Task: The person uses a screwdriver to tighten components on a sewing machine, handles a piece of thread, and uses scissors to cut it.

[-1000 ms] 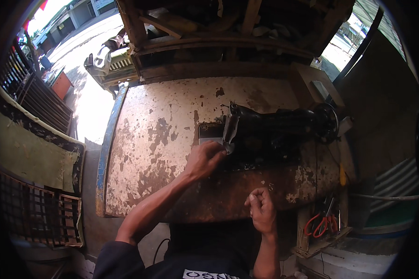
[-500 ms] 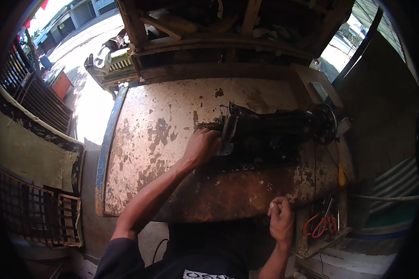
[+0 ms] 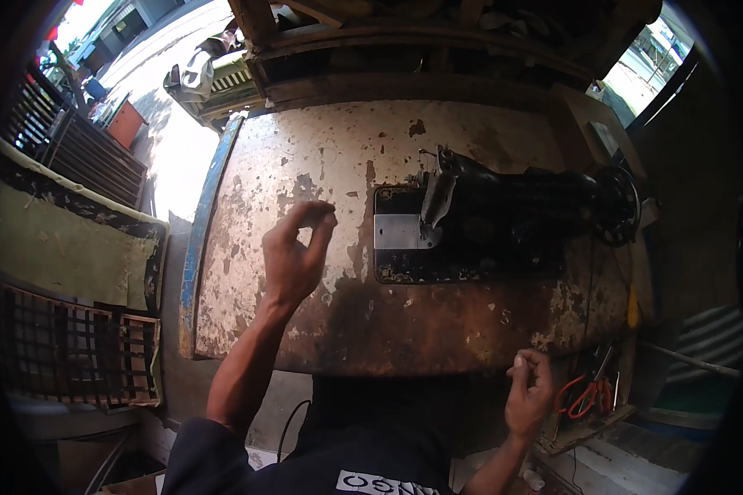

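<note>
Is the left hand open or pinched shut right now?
Loosely open: the left hand is raised above the table, thumb and forefinger curved, a gap between their tips.

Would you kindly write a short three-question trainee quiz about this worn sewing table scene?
1. True or false: the left hand rests on the black sewing machine.
2. Where do the orange-handled scissors lie? A) on the peeling white tabletop B) in a tray right of the right hand C) on the machine
3. Fill in: the left hand's thumb and fingers are curled, with ___ visible between them.

Key: 1 false, it is raised to the machine's left; 2 B; 3 nothing.
</note>
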Demonstrator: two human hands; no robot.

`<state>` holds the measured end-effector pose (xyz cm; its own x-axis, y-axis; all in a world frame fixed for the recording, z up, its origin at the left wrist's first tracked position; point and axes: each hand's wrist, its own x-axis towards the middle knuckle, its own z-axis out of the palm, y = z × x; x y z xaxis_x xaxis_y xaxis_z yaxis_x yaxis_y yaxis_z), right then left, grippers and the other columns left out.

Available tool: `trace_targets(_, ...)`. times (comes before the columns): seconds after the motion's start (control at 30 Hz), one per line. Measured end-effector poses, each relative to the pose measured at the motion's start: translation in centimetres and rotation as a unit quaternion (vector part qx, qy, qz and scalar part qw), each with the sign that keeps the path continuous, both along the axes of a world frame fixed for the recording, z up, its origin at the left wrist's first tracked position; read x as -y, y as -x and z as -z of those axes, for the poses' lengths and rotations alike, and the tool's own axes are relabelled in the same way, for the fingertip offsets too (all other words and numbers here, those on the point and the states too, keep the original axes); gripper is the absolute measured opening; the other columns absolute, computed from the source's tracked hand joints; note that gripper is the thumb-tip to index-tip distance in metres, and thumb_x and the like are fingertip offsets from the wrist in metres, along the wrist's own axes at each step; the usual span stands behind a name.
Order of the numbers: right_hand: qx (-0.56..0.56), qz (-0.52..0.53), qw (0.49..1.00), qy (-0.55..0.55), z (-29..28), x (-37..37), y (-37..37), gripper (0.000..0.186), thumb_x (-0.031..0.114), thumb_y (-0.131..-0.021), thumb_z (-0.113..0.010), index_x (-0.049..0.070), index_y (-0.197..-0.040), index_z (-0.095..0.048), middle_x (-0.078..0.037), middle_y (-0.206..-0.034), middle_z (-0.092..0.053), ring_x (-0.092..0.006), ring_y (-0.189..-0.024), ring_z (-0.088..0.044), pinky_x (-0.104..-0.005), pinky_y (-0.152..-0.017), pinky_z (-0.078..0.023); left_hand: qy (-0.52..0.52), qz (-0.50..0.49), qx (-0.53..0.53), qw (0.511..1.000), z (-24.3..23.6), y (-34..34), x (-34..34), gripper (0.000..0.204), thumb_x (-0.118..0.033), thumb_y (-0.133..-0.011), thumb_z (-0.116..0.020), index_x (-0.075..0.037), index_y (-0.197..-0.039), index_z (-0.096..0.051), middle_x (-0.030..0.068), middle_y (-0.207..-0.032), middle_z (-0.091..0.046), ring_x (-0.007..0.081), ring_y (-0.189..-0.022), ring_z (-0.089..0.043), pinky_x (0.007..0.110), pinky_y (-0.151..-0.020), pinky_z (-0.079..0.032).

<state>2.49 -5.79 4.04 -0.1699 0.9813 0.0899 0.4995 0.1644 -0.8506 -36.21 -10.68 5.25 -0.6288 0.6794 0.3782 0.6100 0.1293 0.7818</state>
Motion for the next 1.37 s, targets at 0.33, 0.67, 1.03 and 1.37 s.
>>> trace_targets(0.33, 0.019, 0.048, 0.995, -0.082, -4.1, -3.0, 2.0, 0.012, 0.008, -0.101, -0.063, 0.0, -0.108, -0.068, -0.003, -0.08, -0.063, -0.0069, -0.066, -0.055, -0.0217, -0.056, -0.037, -0.194, -0.268, 0.134, 0.934, -1.1, 1.9, 17.4, 0.017, -0.012, -0.106, -0.061, -0.001, -0.117, -0.066, 0.0042, -0.093, -0.065, 0.0111, -0.086, -0.06, 0.027, -0.082, -0.048)
trace_targets(0.67, -0.02, -0.321, 0.94, -0.111, -3.8, -0.7, 12.7, 0.017, 0.015, -0.1, -0.071, 0.0, -0.106, -0.076, -0.011, -0.082, -0.072, -0.0211, -0.065, -0.066, -0.0325, -0.058, -0.054, 0.049, -0.271, 0.193, 0.942, 0.5, -12.7, 20.2, 0.016, -0.009, -0.1, -0.067, -0.001, -0.113, -0.069, 0.0101, -0.092, -0.072, 0.019, -0.085, -0.07, 0.032, -0.079, -0.054)
trace_targets(1.03, 0.035, -0.722, 0.691, -0.006, -2.7, 7.0, 16.3, 0.021, 0.023, -0.103, -0.068, 0.004, -0.103, -0.074, -0.008, -0.072, -0.069, -0.0112, -0.063, -0.063, -0.028, -0.06, -0.052, 0.382, -0.34, 0.229, 0.828, 16.0, -29.6, 26.2, 0.069, -0.03, -0.097, -0.066, -0.019, -0.16, -0.039, 0.0239, -0.166, -0.022, 0.0574, -0.151, -0.018, 0.084, -0.103, -0.031)
trace_targets(1.37, 0.263, -0.747, 0.597, -0.131, 24.1, 10.8, 19.9, 0.052, 0.043, -0.1, -0.064, 0.008, -0.139, -0.064, -0.029, -0.132, -0.066, -0.0311, -0.124, -0.066, -0.0427, -0.11, -0.046, 0.047, -0.525, 0.261, 0.809, 24.5, -26.8, 39.6, 0.052, -0.036, -0.097, -0.067, -0.008, -0.139, -0.061, 0.0203, -0.138, -0.063, 0.0361, -0.127, -0.06, 0.044, -0.106, -0.05)
